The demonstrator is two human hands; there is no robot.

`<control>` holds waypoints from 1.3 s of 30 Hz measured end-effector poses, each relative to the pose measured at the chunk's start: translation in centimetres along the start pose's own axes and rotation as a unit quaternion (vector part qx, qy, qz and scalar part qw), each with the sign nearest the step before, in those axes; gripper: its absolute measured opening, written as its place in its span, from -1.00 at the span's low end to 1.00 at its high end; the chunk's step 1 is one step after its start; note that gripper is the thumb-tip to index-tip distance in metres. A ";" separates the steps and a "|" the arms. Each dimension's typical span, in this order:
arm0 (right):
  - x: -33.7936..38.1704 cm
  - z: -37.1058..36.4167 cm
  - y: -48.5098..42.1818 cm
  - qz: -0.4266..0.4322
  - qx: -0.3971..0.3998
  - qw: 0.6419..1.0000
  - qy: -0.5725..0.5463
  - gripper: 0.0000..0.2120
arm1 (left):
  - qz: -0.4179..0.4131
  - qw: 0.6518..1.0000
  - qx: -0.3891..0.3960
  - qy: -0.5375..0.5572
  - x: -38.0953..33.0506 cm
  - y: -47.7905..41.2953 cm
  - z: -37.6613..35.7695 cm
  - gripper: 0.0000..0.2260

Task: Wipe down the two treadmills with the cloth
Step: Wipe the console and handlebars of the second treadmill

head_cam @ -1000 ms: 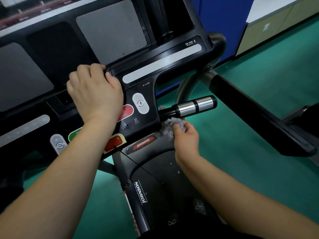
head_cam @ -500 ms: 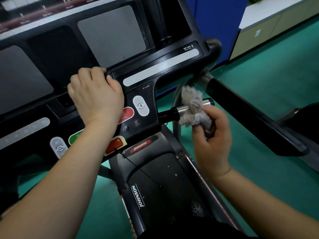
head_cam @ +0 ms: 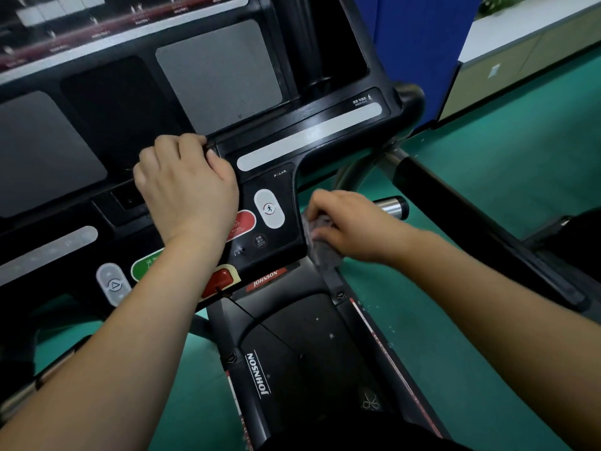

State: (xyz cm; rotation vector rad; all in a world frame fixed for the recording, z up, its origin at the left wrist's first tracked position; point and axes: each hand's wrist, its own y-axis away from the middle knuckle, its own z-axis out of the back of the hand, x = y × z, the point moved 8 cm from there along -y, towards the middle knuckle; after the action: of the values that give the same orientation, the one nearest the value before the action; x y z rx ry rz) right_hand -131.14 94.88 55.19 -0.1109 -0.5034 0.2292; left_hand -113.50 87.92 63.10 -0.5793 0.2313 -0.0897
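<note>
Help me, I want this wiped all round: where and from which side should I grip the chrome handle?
Probably wrap the chrome handle round its shaft, fingers curling over from above: it is a round, level bar with a free right end. The right hand, holding the cloth, covers its inner part.

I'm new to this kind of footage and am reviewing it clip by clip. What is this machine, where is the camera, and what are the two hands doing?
There is no robot here. A person wears one wide-angle camera on the head, so this single picture looks forward and down over their own arms. The black machine is a treadmill marked JOHNSON. Its console with buttons fills the upper left, and its deck lies below. The left hand grips a ledge on the console, fingers curled over it. The right hand holds a grey cloth bunched against the console's right edge, near the base of the metal-tipped handle. The floor is green.
</note>
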 end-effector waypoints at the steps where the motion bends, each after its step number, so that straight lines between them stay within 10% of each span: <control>1: -0.4 0.1 -0.7 -0.025 0.045 0.999 -0.012 -0.85 | 0.000 1.000 0.000 0.000 0.0 0.0 0.0 -0.66; 8: -1.8 -1.3 -1.6 -0.031 0.180 0.982 0.043 -0.56 | 0.003 1.000 0.000 0.005 0.1 0.0 0.0 -0.66; 17: 0.0 -1.9 3.0 0.065 -0.196 0.971 0.117 -0.56 | 0.000 1.000 -0.006 -0.004 0.0 -0.1 0.0 -0.65; 28: -0.5 -1.4 -3.1 -0.061 0.269 0.959 0.060 -0.73 | 0.004 1.000 -0.001 0.004 0.1 0.0 0.0 -0.66; 35: -0.6 -0.9 1.6 0.100 -0.085 0.979 0.155 -0.55 | 0.002 1.000 -0.003 0.011 0.2 0.0 0.0 -0.66; 39: -1.1 -0.9 2.6 0.103 -0.129 0.977 0.136 -0.47 | 0.002 1.000 -0.006 0.018 0.1 0.0 0.1 -0.66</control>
State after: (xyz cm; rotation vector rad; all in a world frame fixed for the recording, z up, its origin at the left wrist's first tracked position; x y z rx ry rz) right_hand -132.15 97.08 53.45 -0.4429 -0.2462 0.3450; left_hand -113.33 88.01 63.16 -0.5900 0.2675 -0.0947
